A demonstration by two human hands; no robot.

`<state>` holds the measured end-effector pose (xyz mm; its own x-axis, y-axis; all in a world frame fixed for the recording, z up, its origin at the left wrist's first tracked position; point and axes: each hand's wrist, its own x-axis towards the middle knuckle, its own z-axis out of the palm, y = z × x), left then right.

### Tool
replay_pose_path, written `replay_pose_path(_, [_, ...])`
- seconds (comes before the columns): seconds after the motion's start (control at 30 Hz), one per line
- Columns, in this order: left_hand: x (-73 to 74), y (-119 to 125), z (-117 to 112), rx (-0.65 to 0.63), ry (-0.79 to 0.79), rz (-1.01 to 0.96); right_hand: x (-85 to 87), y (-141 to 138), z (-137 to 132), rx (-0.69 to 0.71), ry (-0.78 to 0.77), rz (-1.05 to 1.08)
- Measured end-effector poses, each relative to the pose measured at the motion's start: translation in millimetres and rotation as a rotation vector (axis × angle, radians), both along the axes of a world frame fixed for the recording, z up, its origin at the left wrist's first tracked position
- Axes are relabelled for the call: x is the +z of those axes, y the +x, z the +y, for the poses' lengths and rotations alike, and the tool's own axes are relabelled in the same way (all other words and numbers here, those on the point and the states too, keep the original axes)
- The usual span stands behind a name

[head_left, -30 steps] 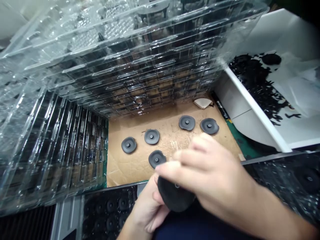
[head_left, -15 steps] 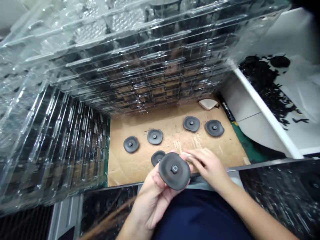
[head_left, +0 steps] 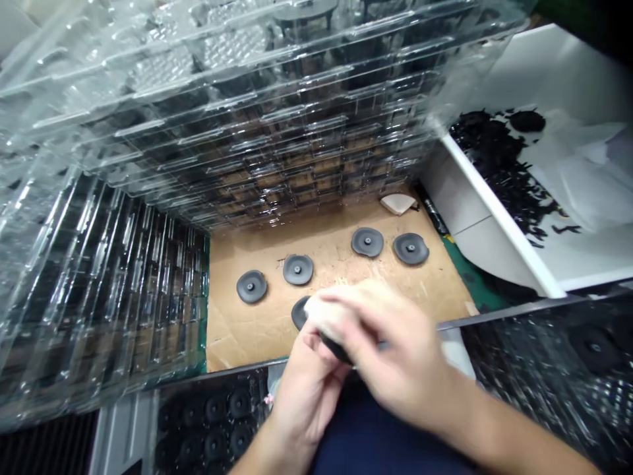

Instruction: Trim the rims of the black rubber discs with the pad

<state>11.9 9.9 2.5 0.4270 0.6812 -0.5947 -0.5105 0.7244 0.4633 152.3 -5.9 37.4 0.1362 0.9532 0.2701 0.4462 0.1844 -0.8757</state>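
Note:
My left hand (head_left: 309, 389) grips a black rounded disc (head_left: 336, 348), mostly covered now by my other hand. Over it, my right hand (head_left: 405, 349) is closed on a white cloth (head_left: 321, 313) that lies against the disc; motion blurs the fingers. Just behind them, one more disc (head_left: 299, 314) shows in part on the cardboard (head_left: 237, 336). Farther back lie a disc (head_left: 252, 287) at left, a disc (head_left: 298, 270) beside it, and two at right, a disc (head_left: 367, 242) and a notched disc (head_left: 411, 249), each with a small metal centre.
Stacked clear plastic trays (head_left: 277, 138) rise behind the cardboard, with more trays (head_left: 113, 264) at left. On the right stands a white bin (head_left: 499, 218) with small black pieces (head_left: 509, 165). A white wedge-shaped piece (head_left: 397, 203) and a black marker-like tube (head_left: 432, 208) lie near the bin.
My right hand has moved left, bringing the white cloth from beside the disc onto it. The disc has tipped and is now mostly hidden. The view has shifted slightly.

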Motion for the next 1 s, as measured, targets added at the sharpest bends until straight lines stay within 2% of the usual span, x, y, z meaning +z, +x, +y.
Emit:
replay_pose_path(0.07, [1.4, 1, 0, 0.001, 0.003, 0.070, 12.0, -8, 0, 0.184, -0.067, 0.009])
replay_pose_path(0.13, [3.0, 2, 0, 0.010, 0.024, 0.112, 13.5, -11, 2, 0.310, -0.198, -0.017])
replay_pose_path(0.17, [3.8, 2, 0, 0.008, 0.040, 0.117, 11.8, -12, 4, 0.296, -0.199, -0.043])
replay_pose_path(0.27, [5.8, 3, 0, -0.036, 0.064, 0.099, 5.9, -13, 6, 0.086, 0.020, -0.087])
replay_pose_path(0.3, [6.4, 2, -1, -0.032, 0.064, 0.103, 5.6, -13, 4, 0.076, 0.053, -0.061])
replay_pose_path(0.33, [6.7, 1, -1, -0.012, 0.064, 0.113, 6.4, -11, 2, 0.124, 0.025, -0.022])
replay_pose_path(0.43, [6.4, -2, 0, 0.039, 0.062, 0.155, 11.6, -3, -1, 0.359, -0.218, 0.068])
replay_pose_path(0.47, [6.1, -2, 0, 0.027, 0.059, 0.163, 12.5, -1, 0, 0.354, -0.247, 0.062])
replay_pose_path(0.5, [6.0, -1, -1, 0.006, 0.060, 0.164, 12.4, -1, 2, 0.296, -0.217, 0.042])
replay_pose_path(0.57, [6.7, 1, -1, -0.042, 0.073, 0.144, 10.3, -4, 5, 0.123, -0.034, 0.001])
replay_pose_path(0.6, [7.6, 1, -1, -0.056, 0.075, 0.130, 9.2, -6, 6, 0.081, 0.047, 0.002])
replay_pose_path(0.63, [8.9, 1, -2, -0.059, 0.072, 0.120, 8.7, -6, 4, 0.094, 0.088, 0.021])
replay_pose_path(0.67, [10.3, 1, -2, -0.056, 0.062, 0.108, 9.1, -5, 1, 0.163, 0.073, 0.051])
replay_pose_path(0.73, [13.1, 0, -2, -0.048, 0.028, 0.075, 12.5, 3, -9, 0.337, -0.069, 0.112])
replay_pose_path(0.8, [15.0, 0, 0, -0.063, -0.013, 0.040, 17.5, 17, -20, 0.395, -0.205, 0.096])
replay_pose_path(0.9, [15.9, 4, 2, -0.078, -0.066, 0.007, 22.6, 31, -28, 0.284, -0.261, -0.062])
replay_pose_path(1.0, [17.0, 6, 2, -0.036, -0.028, -0.028, 21.7, 30, -19, 0.095, -0.113, -0.308])
